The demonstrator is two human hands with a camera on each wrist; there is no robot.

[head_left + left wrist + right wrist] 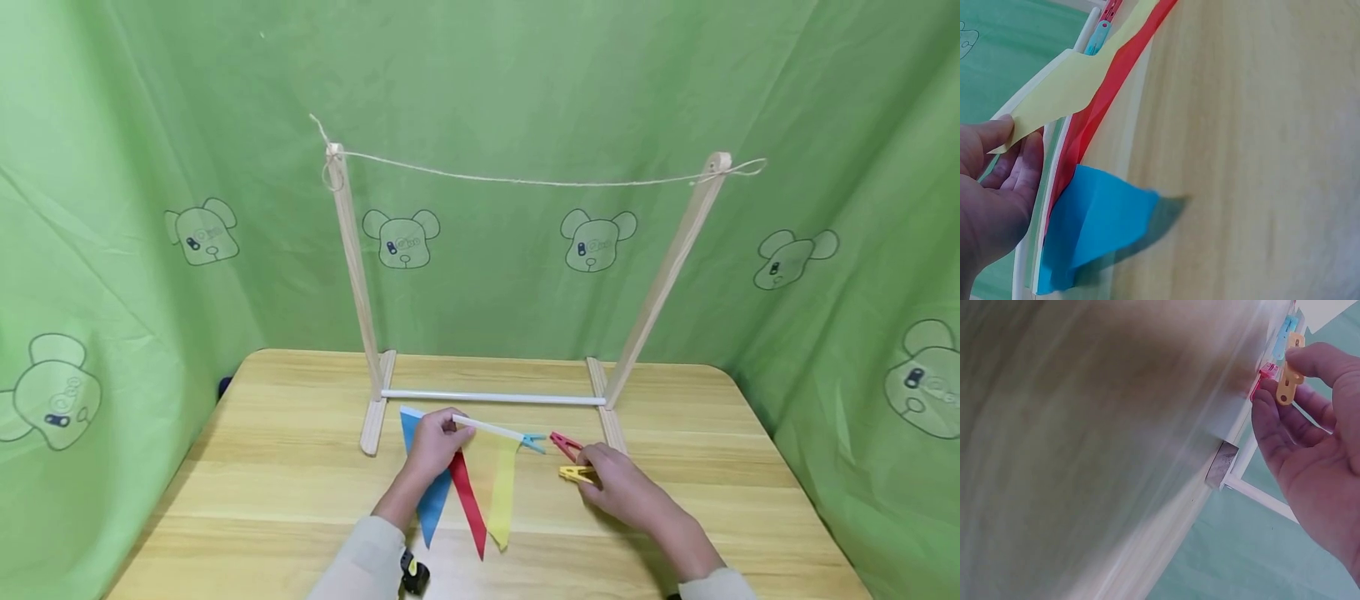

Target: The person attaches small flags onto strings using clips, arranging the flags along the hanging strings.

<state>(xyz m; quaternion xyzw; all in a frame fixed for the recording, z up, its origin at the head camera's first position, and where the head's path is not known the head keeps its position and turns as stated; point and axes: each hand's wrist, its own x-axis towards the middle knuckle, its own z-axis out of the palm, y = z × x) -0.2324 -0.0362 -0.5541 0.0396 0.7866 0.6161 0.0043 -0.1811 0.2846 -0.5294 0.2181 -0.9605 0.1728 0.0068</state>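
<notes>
On the left, the left hand [433, 444] rests on the table [262, 483] and pinches a string of flags by its white band [487, 428]. Its fingers curl around the band near the top of the blue flag [429, 500]. The blue flag lies partly under the hand and points toward the person. Just beside it lies the red flag [468, 504], and next to that the yellow flag [502, 492]. In the left wrist view the yellow flag is lifted a bit off the table by the hand.

At the right end of the white band sits a small blue peg [534, 442]. Just past it lies a red peg [566, 445] on the table. The right hand [618, 487] pinches a yellow peg [576, 474] between thumb and fingers, close to the red peg.

Behind the hands stands a wooden frame [352, 250] with two posts. A thin string [525, 180] runs between the tops of the posts. A white bar [491, 397] joins the posts at the bottom. A green cloth [112, 167] with bear faces hangs all around the table
</notes>
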